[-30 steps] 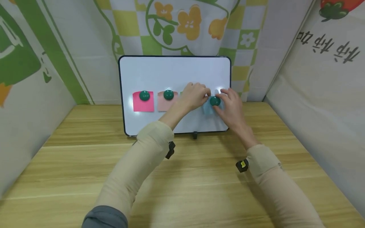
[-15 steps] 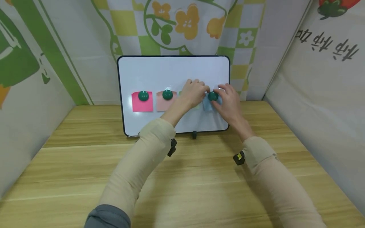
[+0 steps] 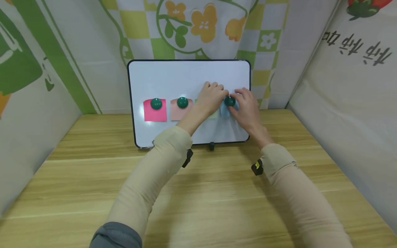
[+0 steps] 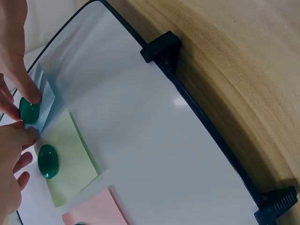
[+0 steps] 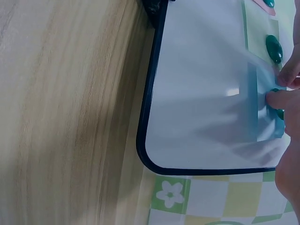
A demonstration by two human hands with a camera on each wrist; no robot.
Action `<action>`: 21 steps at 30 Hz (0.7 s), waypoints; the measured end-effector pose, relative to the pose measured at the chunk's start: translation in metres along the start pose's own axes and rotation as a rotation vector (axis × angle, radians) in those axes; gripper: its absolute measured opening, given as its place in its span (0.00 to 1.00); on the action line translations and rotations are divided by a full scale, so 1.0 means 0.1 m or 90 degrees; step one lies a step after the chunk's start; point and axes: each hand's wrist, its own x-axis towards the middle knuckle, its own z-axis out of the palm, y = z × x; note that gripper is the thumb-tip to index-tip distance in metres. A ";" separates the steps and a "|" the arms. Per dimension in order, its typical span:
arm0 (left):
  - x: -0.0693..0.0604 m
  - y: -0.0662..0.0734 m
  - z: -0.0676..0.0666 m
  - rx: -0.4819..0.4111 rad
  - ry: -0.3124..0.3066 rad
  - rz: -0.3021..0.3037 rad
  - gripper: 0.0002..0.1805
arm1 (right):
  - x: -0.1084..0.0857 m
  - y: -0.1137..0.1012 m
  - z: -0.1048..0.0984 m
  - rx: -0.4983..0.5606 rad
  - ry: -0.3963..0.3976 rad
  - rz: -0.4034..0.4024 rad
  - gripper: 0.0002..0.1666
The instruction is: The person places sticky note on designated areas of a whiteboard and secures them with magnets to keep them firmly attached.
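On the whiteboard [image 3: 173,79], a blue sticky note [image 3: 225,111] hangs at the right end of a row. My left hand [image 3: 211,97] pinches this note's upper left corner between thumb and finger. With thumb and fingertips, my right hand [image 3: 248,110] holds a round green magnet [image 3: 230,101] at the top of the note. Beside it, a light green note [image 4: 70,159] bears another green magnet [image 4: 48,161]; in the head view my left hand hides most of that note.
Further left hang a hot-pink note [image 3: 155,115] and a pale pink note [image 3: 178,115], each under a green magnet. Black feet [image 4: 161,49] hold up the board on the wooden table [image 3: 217,199]. A patterned cloth [image 3: 139,26] covers the wall behind.
The right hand has shifted up and slightly left with the green magnet. The blue note has risen, and the left hand has moved slightly up.
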 end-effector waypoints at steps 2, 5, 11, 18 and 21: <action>0.01 0.01 -0.01 0.014 -0.006 -0.001 0.16 | 0.00 0.02 0.01 0.002 0.003 0.002 0.26; 0.02 0.02 -0.02 0.025 -0.008 -0.003 0.16 | 0.00 0.03 0.03 0.001 0.006 -0.001 0.26; 0.01 0.00 -0.01 0.010 0.006 -0.020 0.16 | 0.03 0.04 0.06 0.004 0.022 -0.021 0.26; -0.01 0.00 0.00 0.003 0.011 -0.026 0.16 | 0.04 0.04 0.09 -0.002 0.028 -0.021 0.25; -0.01 0.01 0.01 0.003 0.007 -0.023 0.17 | 0.03 0.05 0.10 -0.002 0.031 -0.020 0.25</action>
